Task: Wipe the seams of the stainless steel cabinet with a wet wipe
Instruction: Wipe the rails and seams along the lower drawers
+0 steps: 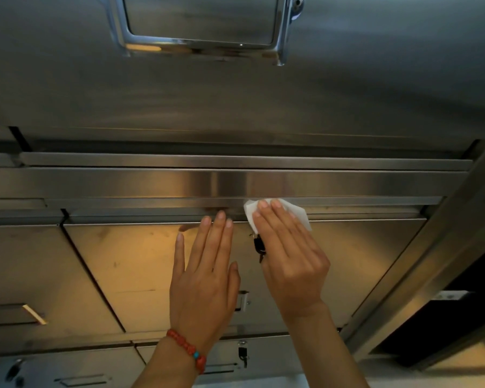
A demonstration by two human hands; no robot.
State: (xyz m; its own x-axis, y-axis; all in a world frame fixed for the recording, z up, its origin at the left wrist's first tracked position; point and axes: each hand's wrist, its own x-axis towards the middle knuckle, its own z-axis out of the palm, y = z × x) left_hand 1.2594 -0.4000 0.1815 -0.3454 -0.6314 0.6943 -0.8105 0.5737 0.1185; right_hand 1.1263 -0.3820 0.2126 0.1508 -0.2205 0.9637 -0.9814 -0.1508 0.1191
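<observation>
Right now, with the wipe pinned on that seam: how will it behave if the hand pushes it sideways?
The wet wipe looks thin and limp: its free edge creases past the right hand, so it will probably bunch up, not slide flat. Straight fingers press it to the steel cabinet; the smooth brushed metal should let it glide easily. It is likely very light.

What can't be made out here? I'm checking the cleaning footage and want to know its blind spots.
Head view only:
- Seam under the wet wipe: covered by the wipe and right hand, so its cleanliness is unknown.
- Keys: lock hidden behind the right hand.
- Door handle: mostly hidden by the left hand.
- Upper latch: cut off by the top edge.
</observation>
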